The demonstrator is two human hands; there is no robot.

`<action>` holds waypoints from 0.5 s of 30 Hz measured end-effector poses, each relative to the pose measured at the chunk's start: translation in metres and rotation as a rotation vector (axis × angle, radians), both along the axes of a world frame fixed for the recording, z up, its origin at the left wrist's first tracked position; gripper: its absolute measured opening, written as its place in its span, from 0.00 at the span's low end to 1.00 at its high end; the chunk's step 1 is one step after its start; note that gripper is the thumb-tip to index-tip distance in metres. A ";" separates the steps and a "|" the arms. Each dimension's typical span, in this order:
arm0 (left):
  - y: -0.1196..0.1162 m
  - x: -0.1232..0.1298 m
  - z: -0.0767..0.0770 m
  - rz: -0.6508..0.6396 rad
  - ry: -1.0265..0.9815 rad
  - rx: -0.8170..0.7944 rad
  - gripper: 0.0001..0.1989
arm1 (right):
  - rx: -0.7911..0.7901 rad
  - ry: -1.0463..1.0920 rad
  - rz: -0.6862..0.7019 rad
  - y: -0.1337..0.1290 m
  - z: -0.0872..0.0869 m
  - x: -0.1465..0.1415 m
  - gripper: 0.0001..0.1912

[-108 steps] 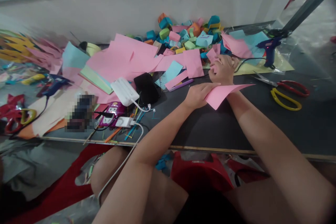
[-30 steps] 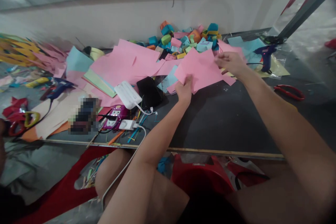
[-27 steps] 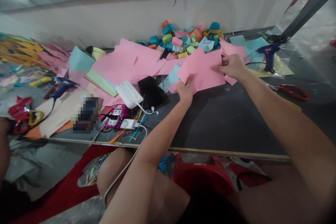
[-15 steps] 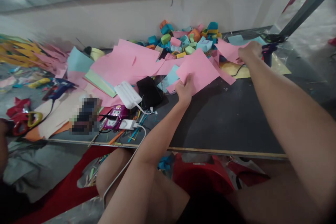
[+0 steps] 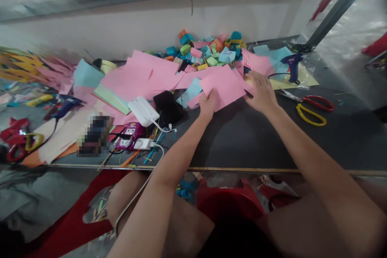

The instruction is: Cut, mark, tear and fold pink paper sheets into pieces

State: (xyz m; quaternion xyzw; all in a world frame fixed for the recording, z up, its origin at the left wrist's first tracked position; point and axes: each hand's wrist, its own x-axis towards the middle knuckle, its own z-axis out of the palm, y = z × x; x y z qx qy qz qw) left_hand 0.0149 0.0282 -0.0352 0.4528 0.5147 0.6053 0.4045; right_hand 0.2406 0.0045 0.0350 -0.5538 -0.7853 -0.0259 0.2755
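Observation:
My left hand [image 5: 208, 102] grips the near left edge of a square sheet of pink paper [image 5: 224, 86], thumb on top, holding it above the dark tabletop [image 5: 242, 141]. Just right of that sheet, my right hand [image 5: 261, 92] hovers with its fingers apart and nothing visible in it. Its fingertips are near a pink paper strip at the sheet's right corner; whether they touch it I cannot tell. Beyond the right hand is another pink paper piece [image 5: 256, 62]. Scissors [image 5: 314, 109] with one red and one yellow handle lie to the right of this hand.
A blue glue gun [image 5: 293, 66] stands at the back right. Small coloured paper pieces [image 5: 211, 54] are heaped against the wall. Large pink sheets [image 5: 136, 76], a white power bank [image 5: 143, 111], a black phone-like object [image 5: 167, 107] and a purple power strip [image 5: 130, 135] lie on the left.
My right hand has come back from beside the glue gun toward the pink square. The scissors, hidden by my right arm before, now show. The left hand still holds the sheet.

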 end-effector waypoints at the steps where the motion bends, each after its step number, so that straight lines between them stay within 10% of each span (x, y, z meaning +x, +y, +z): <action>1: 0.000 0.000 0.001 -0.023 -0.026 -0.008 0.12 | 0.038 -0.026 0.070 -0.012 -0.005 -0.002 0.33; 15: -0.004 -0.015 0.022 -0.366 0.068 -0.049 0.14 | -0.092 0.026 0.446 -0.024 -0.005 0.004 0.12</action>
